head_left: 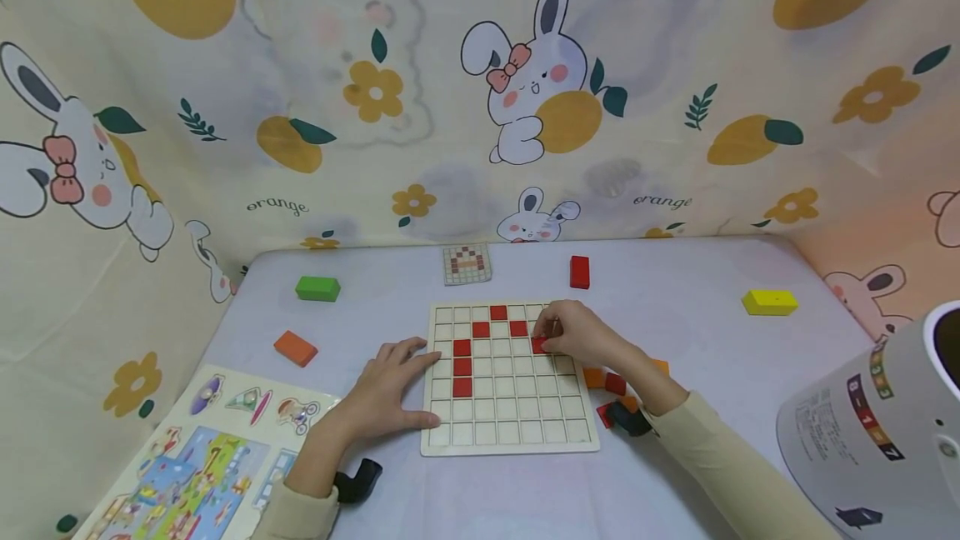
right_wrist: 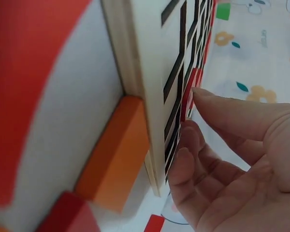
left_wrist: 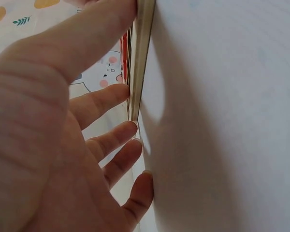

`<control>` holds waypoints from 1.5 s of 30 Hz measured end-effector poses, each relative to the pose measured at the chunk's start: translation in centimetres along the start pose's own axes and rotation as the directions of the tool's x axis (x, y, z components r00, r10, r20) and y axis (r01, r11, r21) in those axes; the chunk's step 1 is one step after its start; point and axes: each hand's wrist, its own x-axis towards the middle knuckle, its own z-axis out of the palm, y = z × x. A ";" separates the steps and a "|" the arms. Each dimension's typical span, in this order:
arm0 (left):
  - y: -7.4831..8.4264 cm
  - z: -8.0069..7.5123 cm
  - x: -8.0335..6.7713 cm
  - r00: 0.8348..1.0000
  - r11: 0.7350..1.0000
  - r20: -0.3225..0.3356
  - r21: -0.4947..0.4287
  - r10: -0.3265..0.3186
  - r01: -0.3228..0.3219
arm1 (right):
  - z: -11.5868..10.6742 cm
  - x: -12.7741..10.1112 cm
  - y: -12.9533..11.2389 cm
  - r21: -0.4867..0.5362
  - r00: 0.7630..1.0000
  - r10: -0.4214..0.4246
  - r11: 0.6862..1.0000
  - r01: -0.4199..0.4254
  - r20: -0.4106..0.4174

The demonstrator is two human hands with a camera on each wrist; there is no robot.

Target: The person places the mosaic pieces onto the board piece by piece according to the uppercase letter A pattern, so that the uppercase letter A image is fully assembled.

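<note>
Left hand (head_left: 390,390): fingers straight and spread, palm down on the bench (head_left: 675,473), fingertips laid along the left edge of the grid board (head_left: 510,432); the left wrist view shows the fingers (left_wrist: 111,140) against the board's side.

Right hand (head_left: 581,332): fingers curled, fingertips pinching a red tile (head_left: 538,346) seated in a cell at the board's upper right; the right wrist view shows thumb and fingers (right_wrist: 217,104) closed at the board's face by a red piece.

Grid board: pale wood, square cells, lying flat between the two hands. Red tiles (head_left: 462,367) stand in a column of three just right of the left hand's fingertips; further red tiles step diagonally up and away from it to the top row, then down towards the right hand.

Loose pieces (head_left: 611,382): orange and red, lying under and beside the right wrist, against the board's right edge.

Picture puzzle sheet (head_left: 195,465): beside the left forearm, on its outer side.

Orange block (head_left: 295,347): left of the left hand, apart.
Green block (head_left: 317,287): beyond the orange block.
Pattern card (head_left: 467,263): beyond the board's far edge.
Red block (head_left: 579,272): beyond the right hand.
Yellow block (head_left: 769,302): well to the right of the right hand.
</note>
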 end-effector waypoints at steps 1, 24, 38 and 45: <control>0.0 0.0 0.0 1.000 1.000 0.000 0.000 0.000 0.000 | 0.0 -0.1 0.0 -0.004 1.000 -0.001 1.000 0.001 -0.006; 0.2 0.0 0.1 1.000 1.000 0.001 0.006 -0.002 0.002 | -1.8 -10.1 4.7 0.092 0.990 0.102 0.991 -0.093 -0.094; 0.1 0.1 0.0 1.000 1.000 0.002 -0.002 -0.011 0.011 | -1.5 -9.9 4.3 0.081 0.990 0.084 0.994 -0.075 -0.114; 0.0 0.0 0.0 1.000 1.000 0.000 -0.001 0.002 -0.002 | -1.9 -9.7 3.9 0.094 0.990 0.066 0.994 -0.055 -0.128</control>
